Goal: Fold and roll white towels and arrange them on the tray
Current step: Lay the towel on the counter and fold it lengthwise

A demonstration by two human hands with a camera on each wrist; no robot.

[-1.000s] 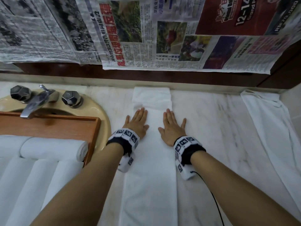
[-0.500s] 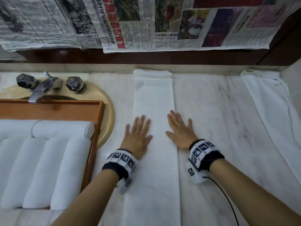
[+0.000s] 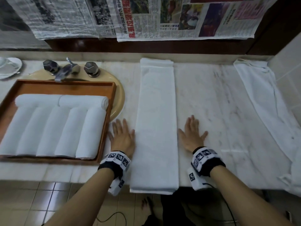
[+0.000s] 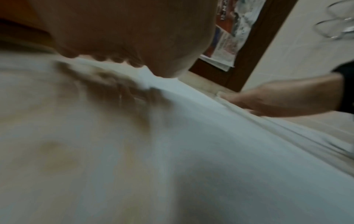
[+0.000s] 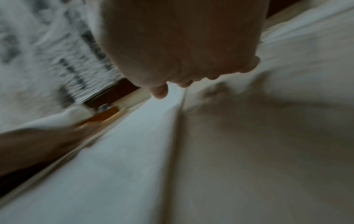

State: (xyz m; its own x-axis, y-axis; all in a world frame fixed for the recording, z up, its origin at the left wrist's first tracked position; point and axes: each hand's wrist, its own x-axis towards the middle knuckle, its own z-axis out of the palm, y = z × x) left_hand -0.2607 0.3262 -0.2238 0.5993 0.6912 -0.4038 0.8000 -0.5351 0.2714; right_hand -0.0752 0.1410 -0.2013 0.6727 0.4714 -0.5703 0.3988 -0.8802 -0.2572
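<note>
hands lie flat and spread on the marble counter (image 3: 219,111), holding nothing: left hand (image 3: 123,137) just beside the left edge of the folded towel (image 3: 156,121), right hand (image 3: 192,137) just beside its right edge. the towel lies as a long strip from the back wall to the counter's front edge. the wooden tray (image 3: 105,128) to the left carries 7 rolled towels (image 3: 53,131). rolling looks like the next step; it would go best started at the near end, tight and square, with both edges kept level. a loose towel (image 3: 260,103) waits at the right. both wrist views are blurred, and the rolls' left ends are cut off.
</note>
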